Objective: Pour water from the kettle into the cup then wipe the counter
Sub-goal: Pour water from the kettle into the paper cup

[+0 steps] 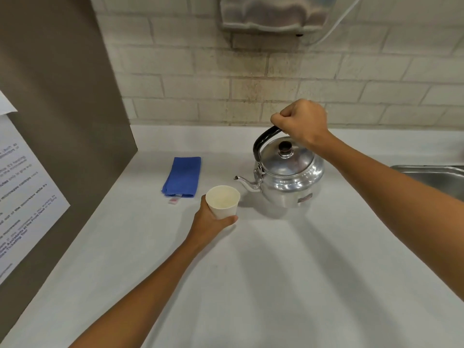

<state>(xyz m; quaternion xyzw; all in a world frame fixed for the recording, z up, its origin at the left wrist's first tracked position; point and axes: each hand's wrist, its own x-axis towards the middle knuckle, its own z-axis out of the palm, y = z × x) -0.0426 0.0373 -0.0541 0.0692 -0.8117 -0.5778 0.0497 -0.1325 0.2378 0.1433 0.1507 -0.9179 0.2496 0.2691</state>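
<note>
Two hands in play here, and both are already committed. Closest to the camera, the left hand [213,221] is wrapped around the lower part of a white paper cup [223,201], fingers curled around its base and far side. The cup tilts a bit toward the camera and looks empty or nearly so, can't really tell if there's any water in it. Whether it's resting on the white counter [251,285] or lifted just off it is hard to call from this angle.

Just past the cup is the metal kettle [288,177], and its thin spout [244,183] points left, right at the cup's rim, near but not over it. The right hand [302,121] is a closed fist on the black handle, gripping it at the top. No water is coming out yet, so I'd say the pour hasn't started.

Further left and back, a folded blue cloth [182,177] lies flat on the counter, untouched, well apart from the kettle. A sink [431,173] edge shows at far right.

What could go wrong: that spout is low and narrow, so tipping before it's actually above the rim would dump water on the counter. A flimsy paper cup squeezed that low could buckle or tip once it fills. If the kettle's hot, splashes land on the left hand's fingers.
</note>
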